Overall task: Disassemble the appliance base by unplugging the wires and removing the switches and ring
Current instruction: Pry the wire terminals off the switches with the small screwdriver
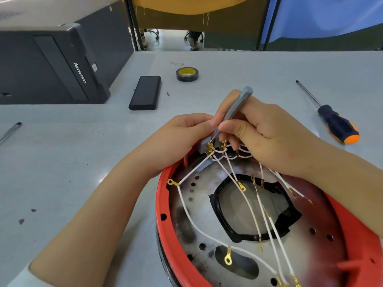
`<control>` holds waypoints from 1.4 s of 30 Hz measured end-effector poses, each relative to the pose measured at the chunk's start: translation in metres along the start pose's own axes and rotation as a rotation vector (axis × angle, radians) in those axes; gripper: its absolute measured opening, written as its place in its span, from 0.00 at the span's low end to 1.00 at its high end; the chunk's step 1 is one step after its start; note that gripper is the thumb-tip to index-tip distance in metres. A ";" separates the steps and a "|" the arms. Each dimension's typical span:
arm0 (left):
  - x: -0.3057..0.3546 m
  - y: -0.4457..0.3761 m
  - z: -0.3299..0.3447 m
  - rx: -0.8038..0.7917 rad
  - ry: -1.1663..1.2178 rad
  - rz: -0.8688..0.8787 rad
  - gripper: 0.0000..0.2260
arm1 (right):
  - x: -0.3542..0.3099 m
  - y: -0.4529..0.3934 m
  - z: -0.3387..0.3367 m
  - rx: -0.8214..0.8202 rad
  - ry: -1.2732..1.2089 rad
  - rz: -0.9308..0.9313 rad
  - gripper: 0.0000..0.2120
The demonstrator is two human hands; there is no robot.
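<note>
The right hand (pixel 269 137) grips grey tweezers (pixel 234 112), tips at the gold plugs (pixel 211 149) just below its fingers. The left hand (pixel 182 137) pinches the grey switch (pixel 202 146) there, on the red base (pixel 163 204). Beyond the fingers, the grey table (pixel 62 162) holds tape (pixel 187 74) and a screwdriver (pixel 331 119).

blocked: white wires (pixel 234 172) cross switches (pixel 209 148) | open: table (pixel 248 67) beyond roll of tape (pixel 187 74)

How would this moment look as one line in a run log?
stage: unplugging wires | right hand: grips grey tweezers at switch terminals | left hand: steadies grey switch | red base: on table
</note>
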State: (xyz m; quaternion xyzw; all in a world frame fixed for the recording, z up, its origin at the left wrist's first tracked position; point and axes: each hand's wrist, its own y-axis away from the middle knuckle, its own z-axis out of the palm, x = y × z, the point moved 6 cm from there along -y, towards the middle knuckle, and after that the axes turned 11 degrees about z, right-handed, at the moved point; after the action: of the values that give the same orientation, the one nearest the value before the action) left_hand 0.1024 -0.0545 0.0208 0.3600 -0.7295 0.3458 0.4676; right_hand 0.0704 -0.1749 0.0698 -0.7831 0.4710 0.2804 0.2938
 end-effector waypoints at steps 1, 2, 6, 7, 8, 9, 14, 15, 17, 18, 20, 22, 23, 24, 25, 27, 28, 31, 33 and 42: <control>0.000 0.000 0.000 -0.004 -0.003 -0.002 0.11 | 0.001 -0.002 0.000 -0.002 -0.028 0.020 0.04; -0.001 0.001 0.000 -0.005 -0.007 -0.004 0.11 | 0.002 -0.004 0.001 -0.008 -0.055 0.041 0.06; -0.001 0.001 0.001 -0.009 0.005 -0.009 0.12 | 0.001 -0.015 0.002 -0.080 -0.127 0.149 0.07; -0.001 0.001 0.001 -0.010 0.009 -0.008 0.13 | 0.001 -0.019 0.002 -0.118 -0.139 0.175 0.07; 0.000 0.001 0.002 -0.009 0.009 -0.005 0.13 | 0.000 -0.022 0.002 -0.160 -0.142 0.196 0.07; 0.000 0.001 0.001 -0.005 0.005 -0.005 0.14 | -0.001 -0.025 0.002 -0.197 -0.136 0.210 0.07; 0.001 0.001 0.000 -0.028 -0.037 -0.015 0.13 | -0.001 -0.018 0.003 -0.112 -0.258 0.156 0.06; 0.001 0.001 0.000 -0.028 -0.037 -0.011 0.13 | -0.001 -0.013 0.004 -0.060 -0.274 0.101 0.05; 0.002 0.001 0.000 -0.023 -0.027 -0.004 0.15 | -0.001 -0.003 0.005 -0.003 -0.205 -0.001 0.04; 0.003 0.001 0.000 -0.021 -0.032 -0.006 0.16 | -0.001 -0.001 0.006 0.004 -0.170 -0.028 0.04; 0.002 0.002 -0.001 -0.012 -0.051 -0.016 0.18 | 0.001 -0.002 0.006 0.016 -0.152 -0.040 0.04; 0.001 0.002 -0.002 -0.008 -0.069 -0.023 0.19 | 0.001 -0.003 0.006 0.025 -0.115 -0.043 0.04; 0.000 0.002 -0.002 -0.009 -0.077 -0.023 0.19 | 0.001 -0.003 0.007 0.022 -0.096 -0.049 0.04; 0.000 0.001 -0.003 -0.005 -0.084 -0.020 0.19 | 0.001 -0.003 0.007 0.018 -0.081 -0.054 0.04; -0.001 0.001 -0.004 0.001 -0.089 -0.017 0.19 | 0.001 -0.003 0.008 0.015 -0.067 -0.058 0.04; -0.002 0.000 -0.004 0.005 -0.097 -0.015 0.19 | 0.000 -0.004 0.008 0.020 -0.052 -0.065 0.04; -0.002 0.000 -0.003 0.002 -0.096 -0.018 0.19 | 0.000 -0.004 0.007 0.023 -0.045 -0.065 0.04; -0.004 0.000 -0.003 0.005 -0.082 -0.018 0.18 | -0.002 -0.004 0.010 0.015 -0.002 -0.074 0.03; -0.004 0.001 -0.005 0.030 -0.111 -0.010 0.16 | -0.004 -0.004 0.013 0.010 0.016 -0.087 0.03; -0.004 -0.001 -0.003 0.025 -0.051 0.005 0.15 | 0.004 -0.023 0.013 -0.006 -0.138 0.072 0.06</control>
State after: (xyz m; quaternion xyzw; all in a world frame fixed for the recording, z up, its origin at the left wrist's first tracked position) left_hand 0.1062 -0.0517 0.0183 0.3727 -0.7375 0.3469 0.4436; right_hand 0.0909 -0.1592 0.0625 -0.7454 0.4765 0.3454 0.3131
